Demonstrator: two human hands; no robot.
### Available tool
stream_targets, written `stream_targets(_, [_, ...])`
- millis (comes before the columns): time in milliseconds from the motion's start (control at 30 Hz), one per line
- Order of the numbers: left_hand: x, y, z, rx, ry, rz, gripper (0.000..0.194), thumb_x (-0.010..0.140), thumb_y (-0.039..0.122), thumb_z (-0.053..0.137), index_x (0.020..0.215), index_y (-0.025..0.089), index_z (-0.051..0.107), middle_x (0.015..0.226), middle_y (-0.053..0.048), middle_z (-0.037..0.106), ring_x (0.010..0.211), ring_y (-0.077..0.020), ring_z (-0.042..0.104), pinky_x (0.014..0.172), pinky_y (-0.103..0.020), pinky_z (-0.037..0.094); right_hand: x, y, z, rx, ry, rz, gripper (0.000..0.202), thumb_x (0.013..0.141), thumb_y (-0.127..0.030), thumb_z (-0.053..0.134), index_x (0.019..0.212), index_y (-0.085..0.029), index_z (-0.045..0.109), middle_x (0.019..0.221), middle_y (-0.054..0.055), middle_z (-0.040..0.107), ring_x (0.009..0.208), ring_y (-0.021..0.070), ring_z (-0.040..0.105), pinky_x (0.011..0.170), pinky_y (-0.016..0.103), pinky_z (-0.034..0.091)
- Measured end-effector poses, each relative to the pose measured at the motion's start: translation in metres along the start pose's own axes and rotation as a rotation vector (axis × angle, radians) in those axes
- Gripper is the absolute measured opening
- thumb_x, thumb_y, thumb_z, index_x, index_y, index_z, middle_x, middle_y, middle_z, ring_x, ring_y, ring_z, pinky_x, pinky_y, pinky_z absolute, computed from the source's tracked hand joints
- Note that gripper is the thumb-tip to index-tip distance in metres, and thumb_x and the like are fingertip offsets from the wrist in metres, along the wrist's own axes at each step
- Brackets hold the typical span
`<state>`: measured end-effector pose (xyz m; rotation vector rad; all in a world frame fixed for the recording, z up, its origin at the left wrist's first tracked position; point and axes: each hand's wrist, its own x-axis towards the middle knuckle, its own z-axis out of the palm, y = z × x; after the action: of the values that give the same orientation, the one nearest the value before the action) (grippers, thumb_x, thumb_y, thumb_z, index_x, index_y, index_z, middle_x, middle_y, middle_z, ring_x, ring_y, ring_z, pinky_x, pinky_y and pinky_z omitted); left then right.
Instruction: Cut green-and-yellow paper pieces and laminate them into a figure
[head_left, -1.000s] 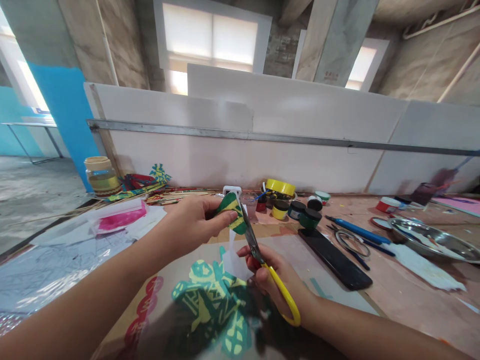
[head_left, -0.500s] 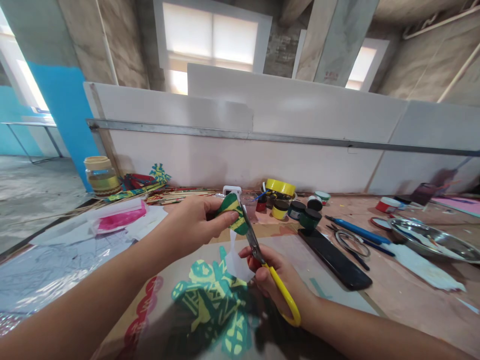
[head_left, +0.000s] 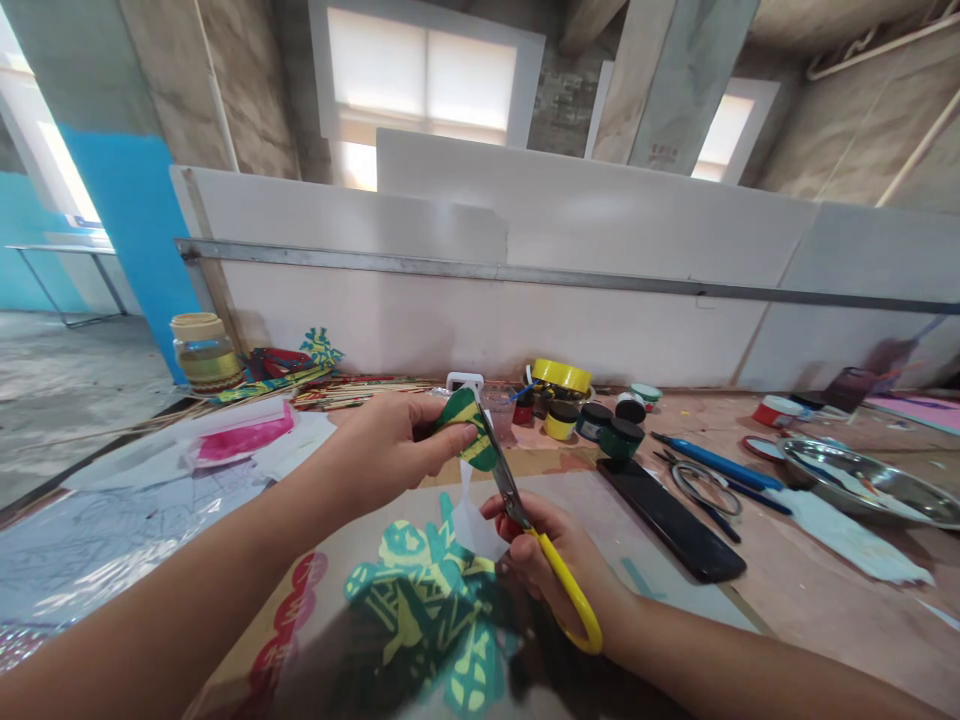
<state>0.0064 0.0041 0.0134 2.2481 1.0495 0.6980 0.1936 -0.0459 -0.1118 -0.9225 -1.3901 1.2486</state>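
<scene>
Table [head_left: 814, 565]: pinkish, scuffed surface. On it, a pale flat sheet [head_left: 585, 490] sits in front of me, placed centrally, presumably for easy reach; it carries a painted cutout [head_left: 405, 575], teal and yellow, irregular in outline, matte where lit. Steel bowl [head_left: 892, 475], shiny and shallow, and black phone [head_left: 671, 520], smooth and slab-like, lie to the right, apart from my work. My left hand [head_left: 386, 440] pinches the piece [head_left: 480, 455] between thumb and fingers, above the sheet, apparently to steady its edge; green with yellow bands, thin, rounded. My right hand [head_left: 574, 560] is closed about the yellow handles of the scissors [head_left: 506, 485], metal blades angled up along that edge, likely for control; cannot tell which fingers pass through the loops. White scrap [head_left: 474, 525], thin and papery, hangs beside my right fingertips.
</scene>
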Motion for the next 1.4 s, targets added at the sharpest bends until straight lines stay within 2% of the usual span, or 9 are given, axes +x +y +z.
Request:
stream_targets(333, [0.0, 0.0, 0.002, -0.053, -0.006, -0.004, 0.034, 0.089, 0.038, 0.053, 0.062, 0.019, 0.045, 0.047, 0.008, 0.038, 0.045, -0.0083, 0.035, 0.045, -0.024, 0.024, -0.001, 0.011, -0.003, -0.046, 0.015, -0.001, 0.058, 0.074, -0.067, 0.065, 0.103, -0.017, 0.06, 0.069, -0.003, 0.043, 0.047, 0.0068, 0.031, 0.041, 0.02, 0.024])
stream_targets(700, [0.002, -0.004, 0.001, -0.07, -0.026, 0.017, 0.041, 0.092, 0.045, 0.047, 0.061, 0.019, 0.043, 0.047, 0.006, 0.043, 0.043, -0.008, 0.037, 0.044, -0.022, 0.026, 0.0, 0.014, 0.0, 0.006, 0.042, 0.019, 0.059, 0.07, -0.067, 0.069, 0.102, -0.018, 0.062, 0.069, -0.002, 0.045, 0.046, 0.0063, 0.03, 0.039, 0.019, 0.025])
stream_targets(800, [0.003, -0.006, 0.002, -0.062, -0.012, 0.024, 0.044, 0.094, 0.049, 0.04, 0.063, 0.019, 0.044, 0.047, 0.005, 0.045, 0.043, -0.0082, 0.038, 0.043, -0.022, 0.027, 0.001, 0.014, -0.001, -0.01, 0.032, -0.001, 0.059, 0.073, -0.069, 0.065, 0.102, -0.018, 0.062, 0.07, -0.002, 0.045, 0.047, 0.0067, 0.03, 0.04, 0.02, 0.028])
stream_targets(1033, [0.001, -0.003, 0.008, 0.02, -0.062, 0.006, 0.046, 0.093, 0.05, 0.042, 0.061, 0.018, 0.048, 0.048, 0.004, 0.047, 0.044, -0.009, 0.042, 0.045, -0.021, 0.03, -0.001, 0.005, -0.005, -0.14, -0.032, -0.113, 0.067, 0.077, -0.075, 0.053, 0.11, -0.017, 0.06, 0.078, 0.0, 0.043, 0.055, 0.009, 0.032, 0.043, 0.02, 0.03])
stream_targets(1400, [0.001, -0.003, 0.009, 0.038, -0.067, -0.001, 0.047, 0.093, 0.049, 0.042, 0.059, 0.018, 0.049, 0.047, 0.003, 0.048, 0.044, -0.0101, 0.043, 0.046, -0.022, 0.031, -0.002, 0.0, -0.004, -0.21, -0.027, -0.079, 0.071, 0.075, -0.081, 0.048, 0.108, -0.018, 0.058, 0.077, -0.001, 0.042, 0.052, 0.0091, 0.033, 0.046, 0.023, 0.031])
